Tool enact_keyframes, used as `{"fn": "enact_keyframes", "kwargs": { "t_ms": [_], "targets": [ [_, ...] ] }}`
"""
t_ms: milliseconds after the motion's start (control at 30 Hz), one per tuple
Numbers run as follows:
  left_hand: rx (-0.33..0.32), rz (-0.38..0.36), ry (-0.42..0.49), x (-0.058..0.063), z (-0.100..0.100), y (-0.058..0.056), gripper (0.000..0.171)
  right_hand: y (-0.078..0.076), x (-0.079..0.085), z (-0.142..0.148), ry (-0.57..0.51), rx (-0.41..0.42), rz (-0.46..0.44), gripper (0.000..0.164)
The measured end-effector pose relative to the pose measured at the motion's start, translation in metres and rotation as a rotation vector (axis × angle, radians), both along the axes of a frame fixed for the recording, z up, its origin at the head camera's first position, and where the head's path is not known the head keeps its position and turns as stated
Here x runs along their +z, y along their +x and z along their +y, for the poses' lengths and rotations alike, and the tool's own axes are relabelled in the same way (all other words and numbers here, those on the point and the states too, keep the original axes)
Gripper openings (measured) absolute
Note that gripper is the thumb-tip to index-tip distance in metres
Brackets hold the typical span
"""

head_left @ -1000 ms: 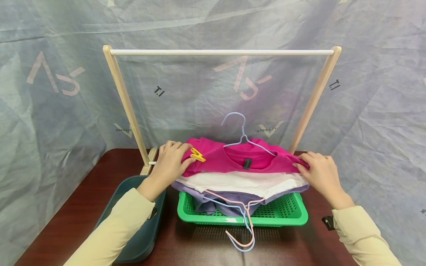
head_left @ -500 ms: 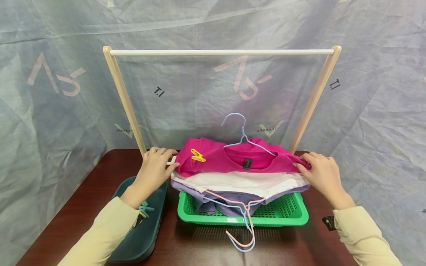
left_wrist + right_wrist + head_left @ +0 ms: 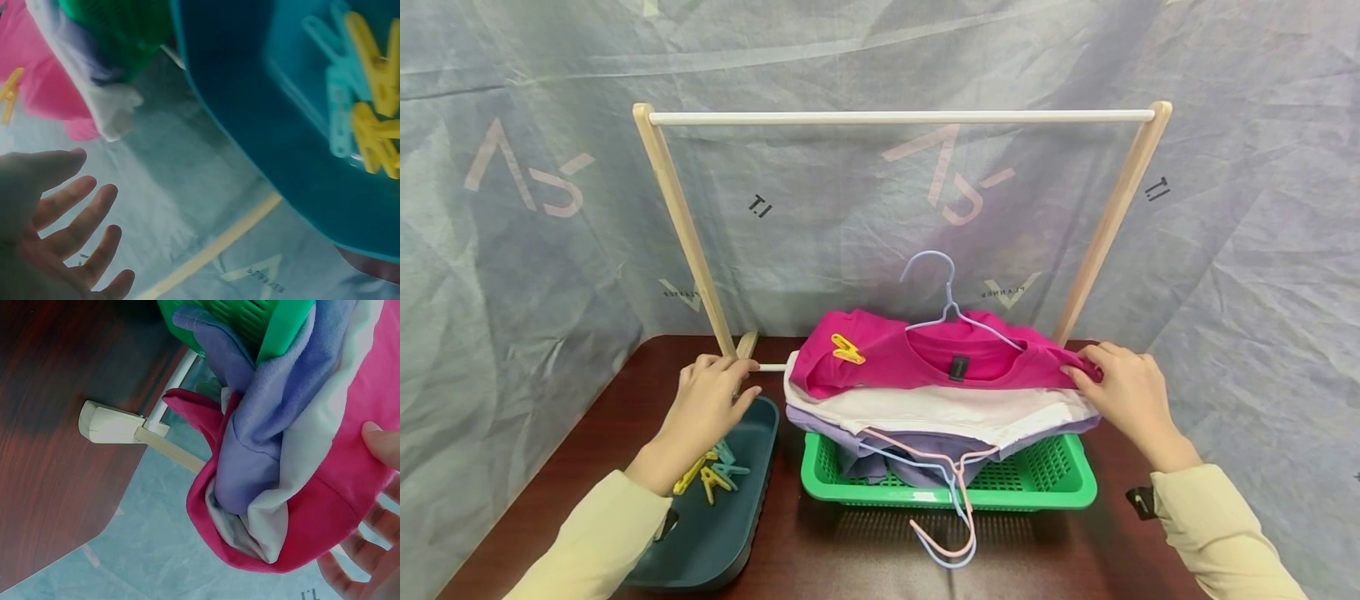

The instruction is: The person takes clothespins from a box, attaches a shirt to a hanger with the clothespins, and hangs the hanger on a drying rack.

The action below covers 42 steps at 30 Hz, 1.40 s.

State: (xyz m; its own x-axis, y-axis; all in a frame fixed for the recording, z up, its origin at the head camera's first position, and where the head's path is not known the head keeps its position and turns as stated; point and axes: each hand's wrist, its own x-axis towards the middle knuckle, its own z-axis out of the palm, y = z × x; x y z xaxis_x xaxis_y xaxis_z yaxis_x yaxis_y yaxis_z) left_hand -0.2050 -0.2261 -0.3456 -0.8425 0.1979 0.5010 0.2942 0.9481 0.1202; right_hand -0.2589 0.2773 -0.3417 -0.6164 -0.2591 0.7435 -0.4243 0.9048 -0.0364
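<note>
We judge the work partway: pink shirt (image 3: 880, 367) centred, hanger (image 3: 951, 302) in, yellow clip (image 3: 850, 353) atop; rail (image 3: 895, 117) at twelve o'clock unused. Right hand (image 3: 1123, 396) pinches shirt at three; left hand (image 3: 703, 408) at nine, fingers spread.

Teal tray (image 3: 718, 537), below left hand (image 3: 703, 404): partly covered by left sleeve (image 3: 598, 529). Clothes pegs (image 3: 372, 72), likewise below: cut off in left-wrist view. Lower rail (image 3: 772, 367), right of left hand: vanishes behind garments (image 3: 917, 406). Magenta shirt (image 3: 883, 358), neck label (image 3: 958, 367) left of right hand (image 3: 1126, 400): print illegible.
</note>
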Motion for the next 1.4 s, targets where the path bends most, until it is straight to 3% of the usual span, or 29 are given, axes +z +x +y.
{"fn": "enact_keyframes", "kwargs": {
  "t_ms": [233, 667, 1133, 1400],
  "targets": [
    [0.012, -0.055, -0.072, -0.017, -0.010, 0.006, 0.029, 0.000, -0.001, 0.000, -0.003, -0.008, -0.011, 0.019],
    [0.037, -0.168, -0.234, -0.052, -0.009, 0.015, 0.031, 0.000, -0.001, 0.000, -0.008, -0.008, -0.009, 0.019],
    [0.030, -0.376, -0.317, -0.061, -0.006, 0.015, 0.030, 0.001, 0.001, -0.001, -0.001, -0.016, -0.024, 0.017],
    [0.005, -0.416, -0.344, -0.063, -0.005, 0.015, 0.033, 0.000, 0.000, -0.001, -0.002, -0.013, -0.018, 0.018]
  ]
}}
